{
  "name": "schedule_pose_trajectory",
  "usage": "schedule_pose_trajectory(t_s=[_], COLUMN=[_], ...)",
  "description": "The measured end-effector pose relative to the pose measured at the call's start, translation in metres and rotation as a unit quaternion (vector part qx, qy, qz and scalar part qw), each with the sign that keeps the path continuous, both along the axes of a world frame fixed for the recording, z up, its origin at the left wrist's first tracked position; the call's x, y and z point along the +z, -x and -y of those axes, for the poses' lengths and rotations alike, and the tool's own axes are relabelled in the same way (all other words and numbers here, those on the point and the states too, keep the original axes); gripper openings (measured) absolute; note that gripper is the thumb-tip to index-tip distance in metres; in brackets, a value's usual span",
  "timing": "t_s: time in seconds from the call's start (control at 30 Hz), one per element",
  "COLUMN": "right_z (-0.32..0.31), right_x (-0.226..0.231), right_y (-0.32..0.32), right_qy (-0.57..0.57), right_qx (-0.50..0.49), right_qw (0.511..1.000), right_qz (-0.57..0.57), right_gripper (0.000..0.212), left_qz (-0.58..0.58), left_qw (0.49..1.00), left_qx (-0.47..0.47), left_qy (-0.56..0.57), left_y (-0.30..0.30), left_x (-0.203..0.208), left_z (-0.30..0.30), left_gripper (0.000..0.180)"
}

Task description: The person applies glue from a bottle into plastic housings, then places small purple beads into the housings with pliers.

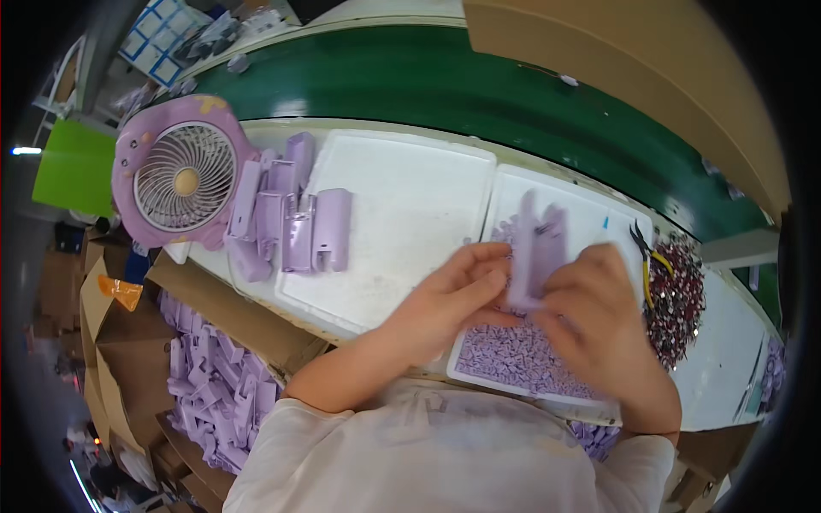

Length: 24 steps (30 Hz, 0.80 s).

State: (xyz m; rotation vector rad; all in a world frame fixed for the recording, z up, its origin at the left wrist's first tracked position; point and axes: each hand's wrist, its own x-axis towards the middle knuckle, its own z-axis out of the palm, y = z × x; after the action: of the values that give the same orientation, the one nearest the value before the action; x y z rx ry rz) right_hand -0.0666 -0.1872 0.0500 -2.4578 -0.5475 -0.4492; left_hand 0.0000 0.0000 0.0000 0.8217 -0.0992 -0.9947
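Note:
My left hand [466, 295] is closed round the left side of a light purple plastic housing [540, 252], held upright over a white tray. The housing is blurred, so its inner details are unclear. At its right side, my right hand [594, 316] has its fingers curled in, smeared by motion; whatever they pinch is too small or hidden to make out. Below both hands, many small purple plastic parts [522, 363] fill the lower part of the white foam tray [590, 192]. A small blue pointed piece [605, 222] lies in that tray.
Left of a second white foam tray [402, 179] stand several purple housings [295, 227] and a purple fan [184, 179]. Yellow-handled pliers [647, 269] rest beside a pile of small metallic red-and-silver parts [680, 312]. A cardboard box [128, 359] at lower left holds purple parts. A green conveyor belt [368, 73] runs behind.

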Motion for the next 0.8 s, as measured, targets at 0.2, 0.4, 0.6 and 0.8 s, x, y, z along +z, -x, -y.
schedule_pose_trajectory(t_s=[0.2, 0.4, 0.6, 0.8], right_z=[0.088, 0.172, 0.167, 0.117], right_x=[-0.014, -0.058, -0.055, -0.037], right_y=[-0.056, -0.074, -0.071, -0.076], right_qy=[0.072, 0.134, 0.163, 0.159], right_qx=[-0.190, -0.312, -0.300, -0.234], right_qw=[0.979, 0.935, 0.934, 0.957], right_qz=[0.023, -0.104, -0.104, -0.060], right_gripper=[0.008, 0.012, 0.013, 0.013], left_qz=[0.721, 0.635, 0.533, 0.608], left_qw=[0.415, 0.250, 0.342, 0.291], left_qx=[0.209, 0.337, 0.356, 0.263], left_qy=[-0.513, -0.649, -0.687, -0.691], left_y=[-0.064, -0.105, -0.131, -0.114], left_x=[-0.007, -0.002, -0.021, -0.003], left_z=[-0.077, -0.136, -0.173, -0.164], left_gripper=[0.042, 0.050, 0.050, 0.031])
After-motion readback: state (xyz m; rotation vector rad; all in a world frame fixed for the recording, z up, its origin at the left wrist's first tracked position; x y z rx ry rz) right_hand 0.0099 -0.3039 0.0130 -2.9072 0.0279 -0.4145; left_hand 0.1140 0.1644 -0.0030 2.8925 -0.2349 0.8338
